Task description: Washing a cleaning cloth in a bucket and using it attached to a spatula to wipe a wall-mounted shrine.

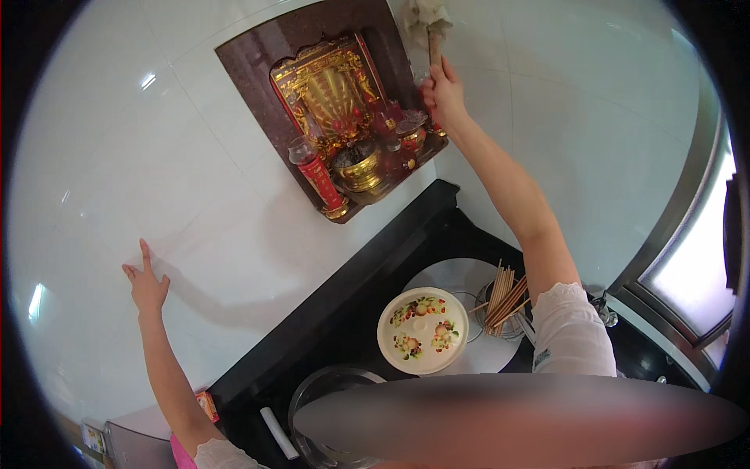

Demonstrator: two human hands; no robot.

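My right hand (446, 97) grips the wooden handle (434, 47) of a tool with a fluffy whitish head (430, 13), raised at the right edge of a dark wall shrine (246, 55). The shrine holds a gold and red carved panel (331, 88), a golden incense bowl (358, 170), a red candle-shaped lamp (321, 183) and small red vessels. At the left, my left hand (147, 287) holds nothing; its fingers are spread against or close to the pale tiled wall (193, 176).
Below the shrine runs a black counter ledge (328, 293). A floral-patterned lidded dish (423, 331), a wire holder with chopsticks (505, 302), a round dark-rimmed vessel (299, 387) and a white cylinder (279, 432) stand or lie there. A metal-framed window (685, 281) is at the right.
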